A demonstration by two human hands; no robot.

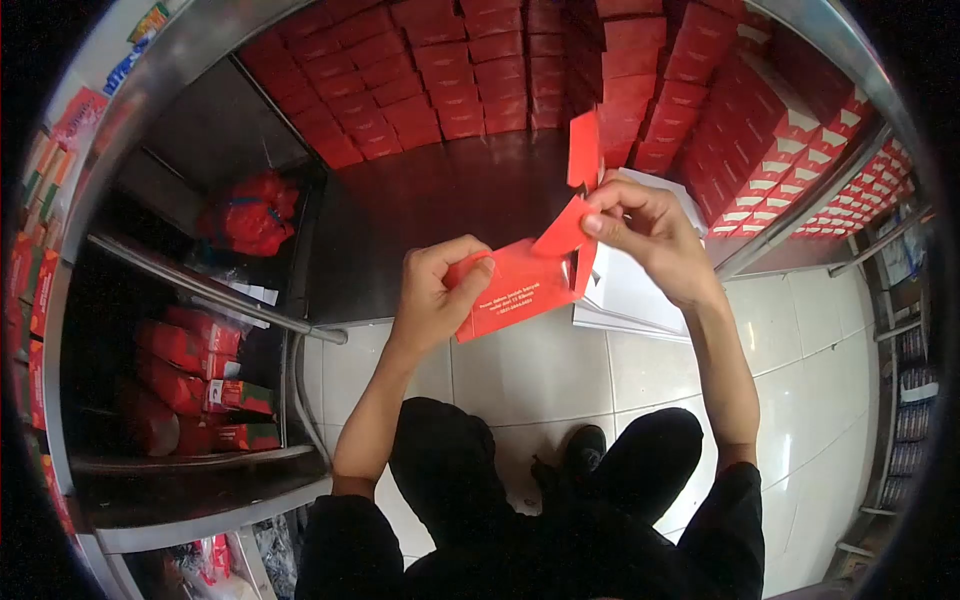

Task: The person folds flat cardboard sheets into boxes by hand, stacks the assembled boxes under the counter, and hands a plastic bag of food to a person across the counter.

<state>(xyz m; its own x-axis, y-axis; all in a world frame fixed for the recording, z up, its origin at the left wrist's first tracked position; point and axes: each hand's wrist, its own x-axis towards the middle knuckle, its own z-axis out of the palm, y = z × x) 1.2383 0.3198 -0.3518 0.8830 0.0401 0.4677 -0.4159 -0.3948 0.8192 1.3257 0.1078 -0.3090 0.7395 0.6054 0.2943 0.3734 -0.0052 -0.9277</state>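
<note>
A red cardboard box (525, 290) with small white print is held up in front of me, its right end open with flaps standing out. My left hand (447, 285) grips the box's left end, thumb on the near face and fingers behind it. Between the thumb and fingers of my right hand (645, 230) a red flap (563, 228) at the open end is pinched. Another flap (584, 150) sticks up above that hand. What lies inside the box cannot be made out.
A dark tabletop (430, 210) lies beyond the box, with stacked red boxes (460, 70) along its back. White sheets (640, 290) rest under my right hand. At left, a metal-railed shelf holds red packages (195, 365). More red boxes (760, 150) are piled at right.
</note>
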